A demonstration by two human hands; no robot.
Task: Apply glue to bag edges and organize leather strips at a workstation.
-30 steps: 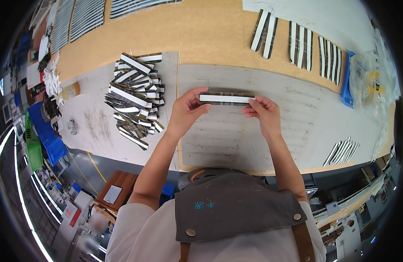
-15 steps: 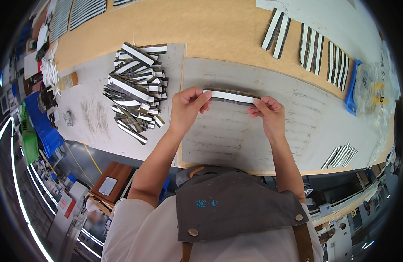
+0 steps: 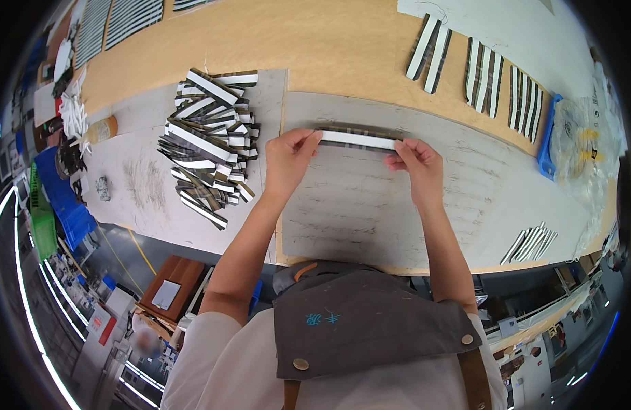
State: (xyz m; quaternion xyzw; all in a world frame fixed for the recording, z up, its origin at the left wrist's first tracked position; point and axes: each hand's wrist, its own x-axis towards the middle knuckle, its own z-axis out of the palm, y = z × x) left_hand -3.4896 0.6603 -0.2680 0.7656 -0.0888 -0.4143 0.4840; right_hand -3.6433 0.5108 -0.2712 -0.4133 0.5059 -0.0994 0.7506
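Observation:
Between my hands a dark fabric strip (image 3: pixel 358 139) with a white band along its length is held out nearly level over the grey board. My left hand (image 3: pixel 290 156) pinches its left end between thumb and fingers. The right end is gripped the same way by my right hand (image 3: pixel 420 164). To the left of my left hand lies a loose heap of similar white-banded strips (image 3: pixel 207 140), crossing one another at many angles. The undersides of the held strip and the fingertips beneath it are hidden.
A marked grey board (image 3: pixel 343 205) lies under my hands. Sorted strips (image 3: pixel 485 75) sit in groups at the far right, near a blue tray edge (image 3: pixel 550 137) and clear plastic bags (image 3: pixel 582 143). Thin metallic-looking pieces (image 3: pixel 529 244) lie at the near right. A jar (image 3: pixel 102 130) stands at left.
Both hands have moved the strip slightly away from me and a little left. It stays stretched between the same two pinches.

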